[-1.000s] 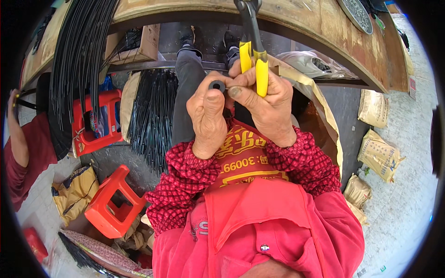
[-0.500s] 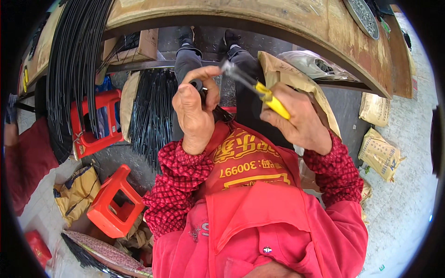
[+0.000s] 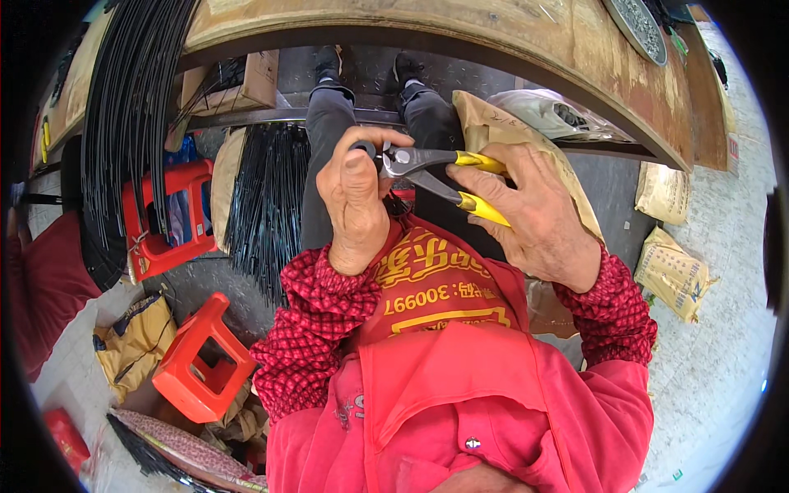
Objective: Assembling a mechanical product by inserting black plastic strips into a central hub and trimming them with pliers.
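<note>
My left hand (image 3: 355, 201) is closed around a small black ring-shaped piece (image 3: 362, 148), its round end showing between thumb and forefinger. The rest of that piece is hidden by my fingers. In my right hand (image 3: 542, 209) are pliers with yellow grips (image 3: 425, 156), their two handles spread apart. The metal head of the pliers lies against the black piece, close to my left fingertips; whether the jaws touch it I cannot tell. Both hands are above my lap, over a red apron (image 3: 444, 275) with yellow print.
A wooden workbench (image 3: 460, 15) spans the far side, bearing a metal tray (image 3: 637, 29) of small parts. Long black rods (image 3: 136, 107) hang over its left edge; another bundle (image 3: 267, 205) stands below. Red stools (image 3: 205, 361), paper sacks (image 3: 675, 271) and another person's sleeve (image 3: 49, 283) surround me.
The pliers have swung from a blurred, raised tilt to lie nearly level, with their head at the black piece. Their handles have spread apart. My right hand has turned and moved slightly right.
</note>
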